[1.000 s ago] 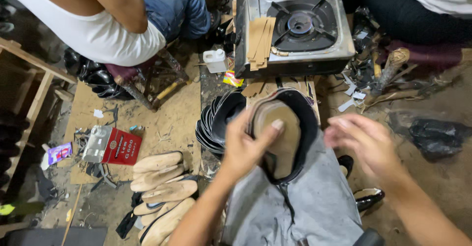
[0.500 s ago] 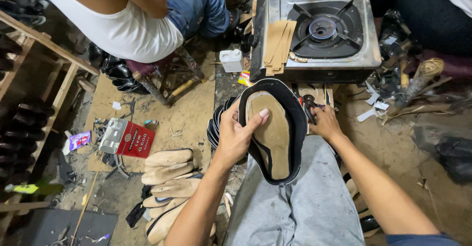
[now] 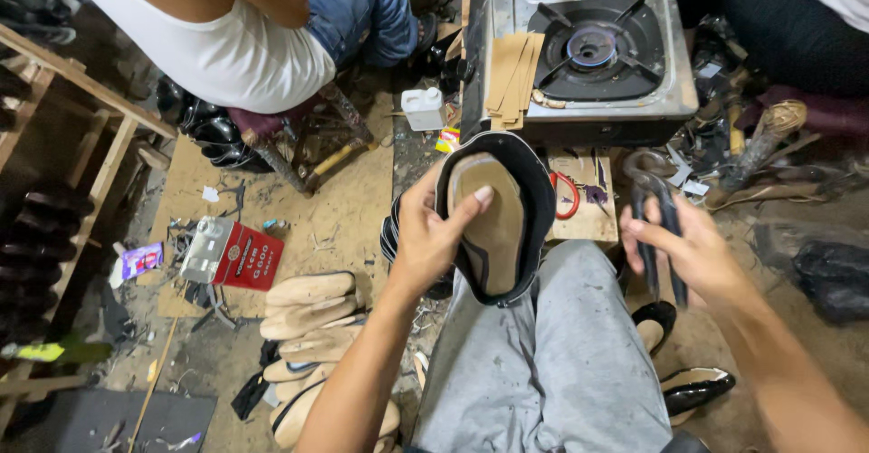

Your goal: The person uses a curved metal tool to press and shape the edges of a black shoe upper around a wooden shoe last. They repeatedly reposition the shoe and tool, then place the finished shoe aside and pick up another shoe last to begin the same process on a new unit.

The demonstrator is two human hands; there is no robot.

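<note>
My left hand (image 3: 433,228) grips an upturned shoe (image 3: 496,218) resting on my grey-trousered lap; its tan insole faces up inside a black upper. The thumb presses on the insole near the toe. My right hand (image 3: 690,252) is off to the right, closed around dark metal pincers (image 3: 654,207) whose handles point down toward the floor. The pincers are apart from the shoe.
A gas stove (image 3: 588,46) with tan card strips (image 3: 512,71) stands ahead. A seated person in a white vest (image 3: 208,37) is at upper left. Tan insoles (image 3: 312,313) pile on the floor at left, by a red box (image 3: 243,256). Black shoes (image 3: 692,385) lie lower right.
My right hand has left the shoe's side, moved right and picked up the pincers. My left hand keeps holding the shoe on my lap.
</note>
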